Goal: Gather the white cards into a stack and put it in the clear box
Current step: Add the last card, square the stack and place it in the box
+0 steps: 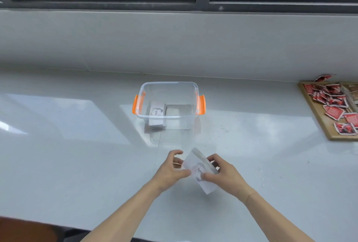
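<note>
Two bare hands meet over a glossy white desk below a dark-framed window. Left hand touches the left edge of a stack of white cards with thumb and curled fingers, loosely. Beyond it, a clear box with orange handles sits near the middle of the desk, with another white stack lying inside at its left. Right hand grips the tilted stack, thumb on the top card. Far right, red cards lie scattered on a wooden tray
</note>
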